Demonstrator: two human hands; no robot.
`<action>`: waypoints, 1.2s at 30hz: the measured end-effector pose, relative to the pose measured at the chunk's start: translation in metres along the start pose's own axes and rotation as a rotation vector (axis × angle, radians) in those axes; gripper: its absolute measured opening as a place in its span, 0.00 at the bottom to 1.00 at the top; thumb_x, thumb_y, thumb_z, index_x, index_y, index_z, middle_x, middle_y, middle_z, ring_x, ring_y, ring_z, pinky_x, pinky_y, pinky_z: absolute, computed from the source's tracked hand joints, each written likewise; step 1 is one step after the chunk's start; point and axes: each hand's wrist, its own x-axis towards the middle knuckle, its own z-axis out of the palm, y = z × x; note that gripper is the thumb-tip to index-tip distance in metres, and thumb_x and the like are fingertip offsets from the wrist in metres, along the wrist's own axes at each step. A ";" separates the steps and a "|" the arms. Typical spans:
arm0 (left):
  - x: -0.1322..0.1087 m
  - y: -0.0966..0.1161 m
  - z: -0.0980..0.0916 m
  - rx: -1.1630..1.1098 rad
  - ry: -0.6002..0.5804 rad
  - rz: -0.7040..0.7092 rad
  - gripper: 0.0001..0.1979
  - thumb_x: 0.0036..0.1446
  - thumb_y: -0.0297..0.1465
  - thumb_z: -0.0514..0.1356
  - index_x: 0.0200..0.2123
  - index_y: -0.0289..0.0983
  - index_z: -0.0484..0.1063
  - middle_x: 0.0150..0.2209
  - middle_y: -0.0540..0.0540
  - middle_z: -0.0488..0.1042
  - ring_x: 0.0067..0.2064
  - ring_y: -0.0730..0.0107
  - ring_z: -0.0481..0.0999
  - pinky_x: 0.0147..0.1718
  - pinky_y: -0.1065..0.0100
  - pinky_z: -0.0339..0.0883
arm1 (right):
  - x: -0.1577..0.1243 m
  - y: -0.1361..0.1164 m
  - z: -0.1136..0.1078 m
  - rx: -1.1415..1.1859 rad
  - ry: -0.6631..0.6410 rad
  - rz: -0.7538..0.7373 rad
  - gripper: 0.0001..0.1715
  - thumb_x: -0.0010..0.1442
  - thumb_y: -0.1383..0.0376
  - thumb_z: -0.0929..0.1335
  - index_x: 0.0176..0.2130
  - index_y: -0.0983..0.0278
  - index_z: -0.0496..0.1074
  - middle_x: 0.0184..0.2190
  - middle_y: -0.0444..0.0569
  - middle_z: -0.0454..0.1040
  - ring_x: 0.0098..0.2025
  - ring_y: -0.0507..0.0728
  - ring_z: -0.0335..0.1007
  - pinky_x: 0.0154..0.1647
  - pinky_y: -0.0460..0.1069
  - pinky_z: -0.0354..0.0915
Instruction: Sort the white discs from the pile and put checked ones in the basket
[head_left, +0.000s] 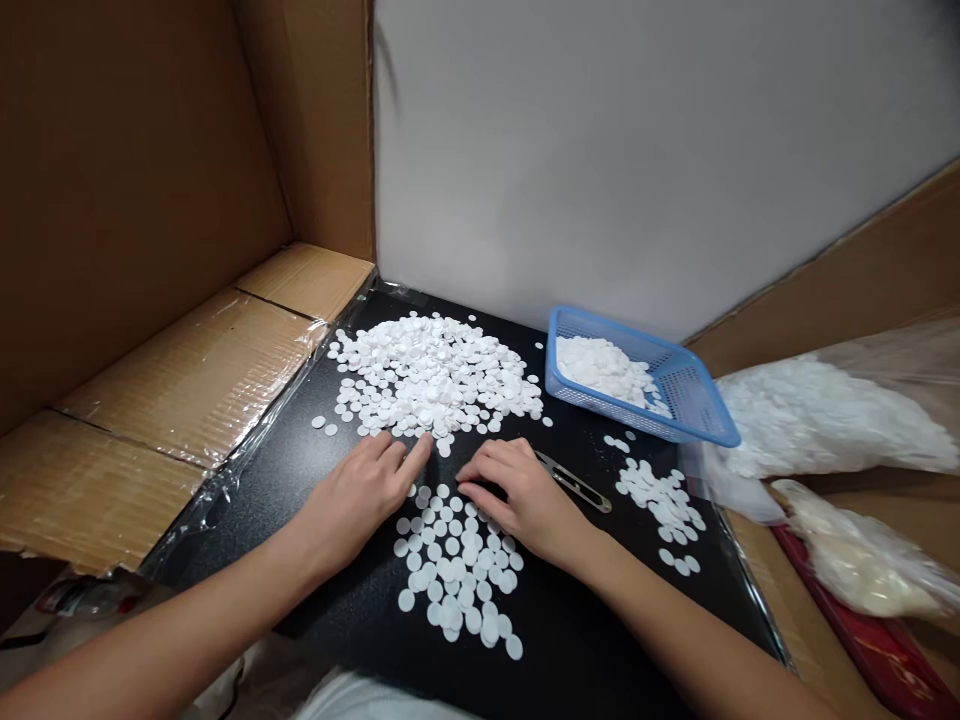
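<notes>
Small white discs lie in a large heap [439, 370] on the black tabletop [277, 510]. A looser group of discs [457, 570] spreads nearer to me, below my hands. My left hand [371, 485] is at the near edge of the heap, index finger stretched toward the discs and the other fingers curled; nothing shows in it. My right hand [517, 490] sits just above the near group, its thumb and fingertips brought together; whatever is between them is too small to name. A metal thread snipper [577, 482] lies right beside my right hand.
A blue mesh basket [679, 385] partly filled with discs stands at the back right. A smaller disc group [660, 500] lies in front of it. Beyond the right edge are a clear bag of white pieces [832, 420] and another bag [862, 555]. Cardboard [195, 360] borders the left.
</notes>
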 end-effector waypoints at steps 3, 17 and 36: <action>0.006 0.000 0.005 -0.321 0.080 -0.085 0.19 0.59 0.19 0.54 0.52 0.38 0.68 0.36 0.47 0.76 0.37 0.64 0.76 0.36 0.66 0.71 | 0.012 0.004 0.008 0.001 0.083 0.047 0.05 0.67 0.70 0.67 0.43 0.62 0.72 0.37 0.48 0.75 0.39 0.56 0.72 0.43 0.53 0.63; 0.041 -0.013 0.003 -0.347 -0.002 -0.075 0.09 0.60 0.20 0.54 0.38 0.38 0.70 0.36 0.48 0.73 0.38 0.64 0.73 0.36 0.65 0.67 | 0.019 0.010 0.007 0.285 0.126 0.187 0.11 0.56 0.76 0.68 0.29 0.61 0.67 0.27 0.41 0.70 0.30 0.53 0.68 0.32 0.47 0.65; 0.053 -0.016 0.013 -0.351 0.049 0.215 0.11 0.68 0.25 0.53 0.34 0.36 0.73 0.33 0.48 0.70 0.33 0.70 0.72 0.31 0.70 0.66 | 0.015 0.011 0.005 0.362 0.142 0.241 0.04 0.64 0.65 0.70 0.34 0.61 0.72 0.28 0.43 0.74 0.28 0.53 0.70 0.29 0.47 0.66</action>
